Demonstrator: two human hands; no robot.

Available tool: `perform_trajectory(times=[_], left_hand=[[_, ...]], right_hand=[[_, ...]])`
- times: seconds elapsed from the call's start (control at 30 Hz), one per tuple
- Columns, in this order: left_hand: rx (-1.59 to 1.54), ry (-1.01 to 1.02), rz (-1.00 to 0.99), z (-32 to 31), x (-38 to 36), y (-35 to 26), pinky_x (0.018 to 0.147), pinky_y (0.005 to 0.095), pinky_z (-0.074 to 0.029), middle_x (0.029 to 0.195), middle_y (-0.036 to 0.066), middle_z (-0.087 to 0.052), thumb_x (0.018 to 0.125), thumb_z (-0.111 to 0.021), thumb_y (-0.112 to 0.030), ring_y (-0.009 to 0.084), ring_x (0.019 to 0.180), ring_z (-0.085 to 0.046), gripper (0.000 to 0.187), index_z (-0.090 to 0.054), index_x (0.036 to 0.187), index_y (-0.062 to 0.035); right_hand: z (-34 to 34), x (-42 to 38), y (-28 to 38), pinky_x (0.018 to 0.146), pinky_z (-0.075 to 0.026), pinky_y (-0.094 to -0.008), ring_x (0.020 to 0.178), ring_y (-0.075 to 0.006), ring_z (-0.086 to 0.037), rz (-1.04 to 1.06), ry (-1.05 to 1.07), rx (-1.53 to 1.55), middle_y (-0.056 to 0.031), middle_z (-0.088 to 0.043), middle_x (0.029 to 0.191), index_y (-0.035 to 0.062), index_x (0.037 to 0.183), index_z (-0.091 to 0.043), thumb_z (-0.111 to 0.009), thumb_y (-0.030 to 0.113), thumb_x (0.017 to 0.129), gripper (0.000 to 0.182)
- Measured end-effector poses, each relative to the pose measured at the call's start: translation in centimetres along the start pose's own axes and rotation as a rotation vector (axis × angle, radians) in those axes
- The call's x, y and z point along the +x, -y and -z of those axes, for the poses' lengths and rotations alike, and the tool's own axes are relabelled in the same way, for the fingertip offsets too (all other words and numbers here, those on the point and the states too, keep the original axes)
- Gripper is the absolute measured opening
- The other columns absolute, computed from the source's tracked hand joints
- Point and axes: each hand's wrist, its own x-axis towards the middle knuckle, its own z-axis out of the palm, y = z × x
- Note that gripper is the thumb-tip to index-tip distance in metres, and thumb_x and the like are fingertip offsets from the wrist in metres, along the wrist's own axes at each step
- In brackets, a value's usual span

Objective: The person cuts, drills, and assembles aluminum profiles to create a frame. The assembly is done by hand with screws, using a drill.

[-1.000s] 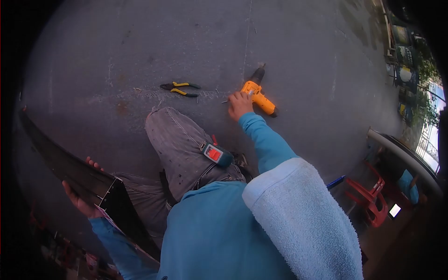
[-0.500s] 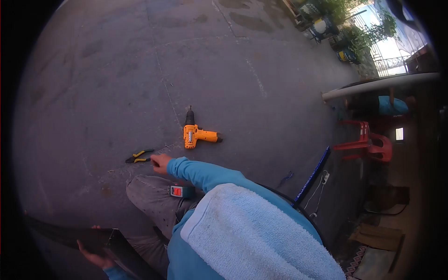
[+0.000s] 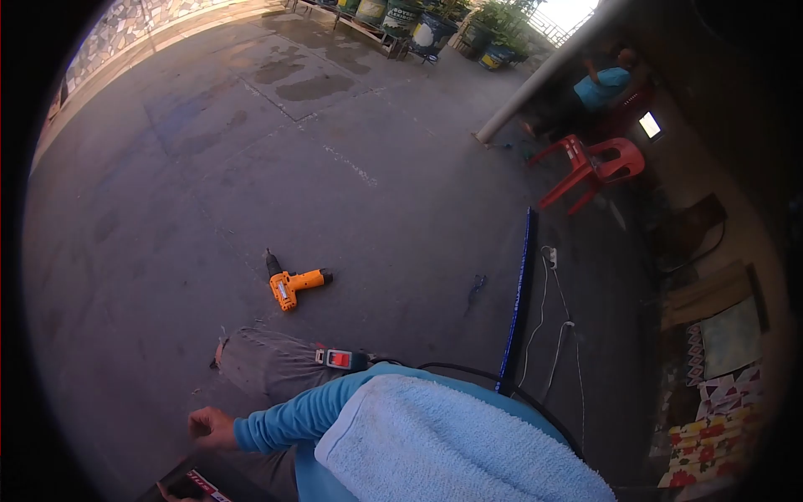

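Observation:
My right hand (image 3: 212, 428), in a blue sleeve, hangs above my lap with its fingers curled. Whether something small is between them I cannot make out. Just below it, at the bottom edge, is a black box-like piece (image 3: 230, 485) with red and white lettering. My left hand (image 3: 171, 494) shows only in part there, its fingers against that piece. An orange cordless drill (image 3: 287, 291) lies on the floor beyond my knee. On my thigh rests a dark green device (image 3: 340, 359) with a red button.
A long blue-edged strip (image 3: 519, 293) and a white cord (image 3: 553, 258) lie on the floor at right. A red plastic chair (image 3: 590, 167) stands farther back near a pole (image 3: 544, 71). Behind it is another person (image 3: 600, 86). Potted plants (image 3: 435, 29) line the far edge.
My view has turned, so the drill sits lower and farther left. My right hand has drawn back from the pliers to the black piece. The pliers no longer show clearly.

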Motion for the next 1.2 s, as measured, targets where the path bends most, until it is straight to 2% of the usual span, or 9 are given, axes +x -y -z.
perform_trajectory(times=[0.13, 0.23, 0.27, 0.3, 0.33, 0.37, 0.77, 0.93, 1.2], left_hand=[[-0.073, -0.007, -0.003, 4.3, 5.0, 1.4, 0.08, 0.0409, -0.052, 0.102, 0.016, -0.066, 0.082, -0.068, -0.025, 0.0319, 0.092, -0.063, 0.036, -0.065, 0.105, 0.0035], [0.041, 0.106, 0.361, 8.0, 9.6, 1.3, 0.092, 0.0494, -0.05, 0.109, 0.025, -0.061, 0.085, -0.062, -0.041, 0.0374, 0.1, -0.06, 0.058, -0.056, 0.114, 0.0083], [0.078, 0.091, 0.436, 6.0, 6.3, 0.9, 0.092, 0.051, -0.05, 0.107, 0.024, -0.061, 0.083, -0.062, -0.044, 0.0374, 0.1, -0.06, 0.06, -0.055, 0.113, 0.008], [0.147, 0.276, 0.296, 6.9, 5.6, 2.3, 0.085, 0.0436, -0.056, 0.107, 0.021, -0.062, 0.087, -0.058, -0.043, 0.0336, 0.096, -0.062, 0.051, -0.057, 0.114, 0.0007], [0.028, 0.078, 0.435, 4.4, 3.8, 2.1, 0.088, 0.0462, -0.053, 0.105, 0.022, -0.061, 0.084, -0.061, -0.046, 0.0347, 0.095, -0.062, 0.057, -0.055, 0.113, 0.0029], [-0.005, 0.095, 0.466, 3.3, 2.8, 2.0, 0.091, 0.0481, -0.051, 0.102, 0.023, -0.061, 0.082, -0.061, -0.049, 0.0352, 0.095, -0.061, 0.062, -0.053, 0.111, 0.0051], [0.065, -0.007, 0.347, 2.6, 2.4, 3.6, 0.089, 0.0485, -0.051, 0.102, 0.024, -0.059, 0.081, -0.057, -0.055, 0.0363, 0.099, -0.06, 0.069, -0.05, 0.114, 0.0058], [0.142, 0.031, 0.321, 2.5, 2.6, 3.7, 0.09, 0.05, -0.051, 0.104, 0.025, -0.06, 0.084, -0.053, -0.056, 0.0373, 0.101, -0.06, 0.069, -0.05, 0.115, 0.005], [0.221, 0.033, 0.243, 2.1, 2.2, 3.6, 0.09, 0.0487, -0.052, 0.103, 0.024, -0.061, 0.086, -0.052, -0.056, 0.0356, 0.1, -0.061, 0.067, -0.051, 0.115, 0.0044]], right_hand=[[0.6, -1.4, 0.6, 0.069, -0.048, -0.0263, 0.076, -0.0091, -0.057, 0.054, -0.069, -0.056, -0.0023, -0.061, 0.08, 0.0004, 0.089, -0.057, -0.063, 0.008, 0.079, 0.013], [1.9, -1.7, 0.6, 0.069, -0.049, -0.0288, 0.078, -0.0104, -0.056, 0.071, -0.076, -0.187, -0.0039, -0.06, 0.083, 0.0004, 0.091, -0.056, -0.061, 0.009, 0.082, 0.013], [2.1, -2.0, 1.0, 0.069, -0.05, -0.0306, 0.079, -0.0116, -0.056, 0.075, -0.072, -0.268, -0.0054, -0.06, 0.085, 0.0004, 0.094, -0.055, -0.059, 0.011, 0.085, 0.014], [2.3, -2.1, 1.7, 0.067, -0.05, -0.0305, 0.079, -0.0125, -0.057, 0.061, -0.058, -0.326, -0.0066, -0.06, 0.085, 0.0003, 0.094, -0.056, -0.06, 0.012, 0.085, 0.015], [2.7, -1.9, 2.0, 0.066, -0.05, -0.0308, 0.077, -0.0132, -0.058, 0.084, -0.044, -0.379, -0.0082, -0.06, 0.085, -0.0002, 0.095, -0.056, -0.06, 0.013, 0.086, 0.016], [2.8, -1.8, 2.1, 0.066, -0.05, -0.0315, 0.077, -0.0138, -0.058, 0.124, -0.06, -0.469, -0.0094, -0.061, 0.086, -0.0007, 0.096, -0.056, -0.061, 0.013, 0.087, 0.017], [1.3, -3.5, 1.7, 0.068, -0.054, -0.0322, 0.079, -0.0229, -0.067, -0.05, -0.203, -0.511, -0.0142, -0.065, 0.087, -0.0017, 0.095, -0.06, -0.063, 0.009, 0.085, 0.015], [1.1, -3.7, 0.5, 0.068, -0.053, -0.0306, 0.077, -0.0181, -0.066, 0.024, -0.241, -0.599, -0.0119, -0.066, 0.084, -0.0017, 0.095, -0.061, -0.063, 0.009, 0.086, 0.014], [0.8, -2.9, 0.6, 0.067, -0.053, -0.0318, 0.075, -0.0224, -0.067, 0.07, -0.203, -0.656, -0.013, -0.065, 0.082, -0.0008, 0.093, -0.061, -0.064, 0.008, 0.085, 0.013]])
